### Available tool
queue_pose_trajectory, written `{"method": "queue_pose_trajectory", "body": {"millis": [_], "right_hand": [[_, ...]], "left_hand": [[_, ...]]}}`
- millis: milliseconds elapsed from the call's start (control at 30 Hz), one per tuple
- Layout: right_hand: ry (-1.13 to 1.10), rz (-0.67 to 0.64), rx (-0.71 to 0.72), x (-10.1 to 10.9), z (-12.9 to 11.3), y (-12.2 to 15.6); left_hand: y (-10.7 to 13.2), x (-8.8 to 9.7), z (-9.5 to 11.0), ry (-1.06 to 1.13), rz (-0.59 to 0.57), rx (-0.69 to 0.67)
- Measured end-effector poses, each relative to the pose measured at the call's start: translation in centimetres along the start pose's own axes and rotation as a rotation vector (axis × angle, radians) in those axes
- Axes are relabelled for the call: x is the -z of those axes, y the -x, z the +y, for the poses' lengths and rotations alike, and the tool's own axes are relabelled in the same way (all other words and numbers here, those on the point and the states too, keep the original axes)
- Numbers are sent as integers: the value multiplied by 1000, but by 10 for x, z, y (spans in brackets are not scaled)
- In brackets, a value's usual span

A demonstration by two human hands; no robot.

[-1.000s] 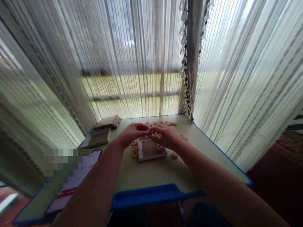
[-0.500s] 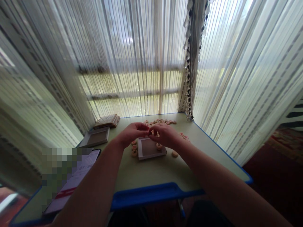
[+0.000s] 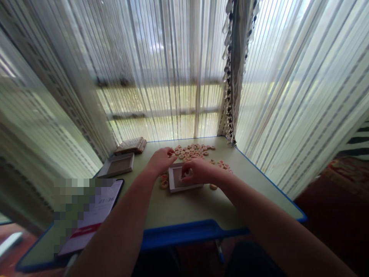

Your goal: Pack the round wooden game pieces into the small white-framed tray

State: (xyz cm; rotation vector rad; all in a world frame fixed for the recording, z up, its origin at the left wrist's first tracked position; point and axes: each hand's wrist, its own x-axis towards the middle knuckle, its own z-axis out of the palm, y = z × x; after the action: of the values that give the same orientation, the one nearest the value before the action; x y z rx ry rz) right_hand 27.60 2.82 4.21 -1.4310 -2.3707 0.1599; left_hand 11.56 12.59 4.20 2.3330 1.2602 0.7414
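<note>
**My right hand [image 3: 197, 171] over the box [image 3: 186, 188], my left hand [image 3: 162, 158] by the round pieces [image 3: 186, 152]**

I have my hands at two places on the table [image 3: 178, 211]. My right hand reaches over the open box, fingers curled and their tips low over its floor; whether they touch it, or have a piece tucked under them, I can't tell. My left hand is at the left edge of the spread of round pieces, just beyond the box, its thumb and fingers apparently parted; whether a piece sits between them, I can't tell either.

The step in hand, as I judge it, is handling the pieces at the box and at the spread together. From here, a move of the right hand calls for coming up over the box wall without nudging it, and one of the left for taking a single piece cleanly, since its neighbours lie close together and could slide.

There are more pieces to mind: a short row [image 3: 164, 184] just beside the box's left wall, a small cluster [image 3: 221, 166] beyond my right forearm, and a lone piece [image 3: 213, 187] partly behind that forearm. A second tray [image 3: 131, 163] stands well apart to the left, out of my way.
</note>
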Motion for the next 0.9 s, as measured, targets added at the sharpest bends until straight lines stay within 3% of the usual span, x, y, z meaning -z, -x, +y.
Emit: {"method": "queue_pose_trajectory", "body": {"millis": [133,533,900], "right_hand": [[7,-72,66,-1,-2,1],[7,-117,191,2,-7,0],[-11,-134,166,11,-5,1]], "left_hand": [[3,-7,1,-170,-83,-134],[5,-5,6,-296,-242,-221],[0,-10,1,-447,-178,-276]]}}
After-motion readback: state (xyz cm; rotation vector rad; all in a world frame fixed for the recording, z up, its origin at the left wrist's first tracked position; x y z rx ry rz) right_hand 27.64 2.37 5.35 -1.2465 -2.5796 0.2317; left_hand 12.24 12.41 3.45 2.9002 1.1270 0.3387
